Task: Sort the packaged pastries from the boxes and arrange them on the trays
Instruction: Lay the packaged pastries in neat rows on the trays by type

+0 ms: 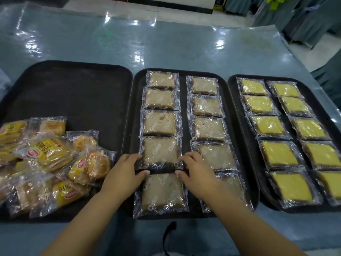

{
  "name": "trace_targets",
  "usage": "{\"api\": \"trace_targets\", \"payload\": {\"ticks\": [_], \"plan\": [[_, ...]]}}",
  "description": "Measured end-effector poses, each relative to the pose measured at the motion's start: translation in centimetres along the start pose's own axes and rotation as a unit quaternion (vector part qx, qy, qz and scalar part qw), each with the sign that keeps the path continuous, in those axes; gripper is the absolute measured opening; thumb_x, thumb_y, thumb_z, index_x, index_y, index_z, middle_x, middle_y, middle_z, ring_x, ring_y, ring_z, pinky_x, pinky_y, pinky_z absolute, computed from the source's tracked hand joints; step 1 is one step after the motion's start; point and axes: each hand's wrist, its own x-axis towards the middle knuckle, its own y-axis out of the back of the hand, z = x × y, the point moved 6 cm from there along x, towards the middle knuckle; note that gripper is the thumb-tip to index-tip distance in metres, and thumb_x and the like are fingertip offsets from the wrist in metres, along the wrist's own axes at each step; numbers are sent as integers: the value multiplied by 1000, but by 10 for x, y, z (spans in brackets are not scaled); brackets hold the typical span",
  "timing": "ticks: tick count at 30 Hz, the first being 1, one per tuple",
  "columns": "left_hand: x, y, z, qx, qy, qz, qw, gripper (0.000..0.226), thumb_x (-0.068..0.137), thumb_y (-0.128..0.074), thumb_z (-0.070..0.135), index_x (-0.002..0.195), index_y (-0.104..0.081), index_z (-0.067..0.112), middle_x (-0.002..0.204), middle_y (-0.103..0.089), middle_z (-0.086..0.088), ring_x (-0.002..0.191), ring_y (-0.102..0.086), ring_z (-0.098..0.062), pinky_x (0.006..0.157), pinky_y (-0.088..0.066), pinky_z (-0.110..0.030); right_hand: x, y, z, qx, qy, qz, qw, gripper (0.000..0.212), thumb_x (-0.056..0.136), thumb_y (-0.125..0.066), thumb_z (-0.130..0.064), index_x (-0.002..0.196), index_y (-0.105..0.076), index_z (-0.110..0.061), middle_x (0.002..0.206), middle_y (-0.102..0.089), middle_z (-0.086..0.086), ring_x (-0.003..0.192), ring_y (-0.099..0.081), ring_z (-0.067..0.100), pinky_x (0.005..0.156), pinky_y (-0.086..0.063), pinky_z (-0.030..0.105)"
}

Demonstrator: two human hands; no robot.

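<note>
On middle tray (pixel 185 126): pale cake packets (pixel 206 106) lying in two columns; fourth packet (pixel 160 154) of the left column sitting between both hands.
Left hand (pixel 125 172): fingers curling over the fourth packet's near-left corner, thumb pinching its near edge.
Right hand (pixel 195 172): gripping its near-right corner likewise.
Left tray (pixel 73 93): holding a loose heap of yellow-wrapped pastries (pixel 48 157).
Right tray (pixel 233 100): carrying yellow cake packets (pixel 276 154) in two columns.

The single head view looks forward and down, close above three trays (pixel 129 111) on a table (pixel 184 48).
</note>
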Motion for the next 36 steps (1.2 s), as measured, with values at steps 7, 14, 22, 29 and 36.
{"api": "trace_targets", "payload": {"ticks": [7,14,22,29,36], "plan": [[-20,-2,-11,-11,55,-62,997,58,81,-71,20,132,-44,24,94,-62,5,84,-59,-10,75,-48,-26,-22,-24,12,42,-44,-63,996,59,92,-59,-20,144,-31,-23,141,-32,-2,107,-54,17,96,-45,30],[-29,-7,-10,-12,52,-76,996,59,86,-60,9,137,-37,24,76,-67,4,72,-61,-10,73,-54,-34,-29,-28,25,150,-81,-60,983,59,92,-55,-3,142,-35,-27,137,-34,-4,91,-61,9,88,-51,28],[-33,-5,-6,-26,46,-51,997,61,85,-49,2,138,-29,24,70,-65,0,68,-61,-16,71,-54,-42,-31,-32,20,111,-85,-26,990,61,89,-51,3,141,-35,-25,132,-37,1,101,-58,19,88,-50,34],[-32,-4,-9,15,22,-25,999,56,87,-45,2,138,-29,22,79,-62,-5,72,-59,-21,69,-52,-43,-31,-32,12,69,-86,-12,994,63,87,-49,7,139,-34,-26,125,-36,1,91,-56,19,77,-49,28],[-30,5,14,83,-59,50,994,46,85,-60,17,129,-50,18,114,-48,-6,104,-49,-27,85,-48,-40,-48,-10,15,12,-11,54,998,46,93,-57,-16,136,-42,-20,133,-39,-1,108,-52,17,89,-49,32]]}}
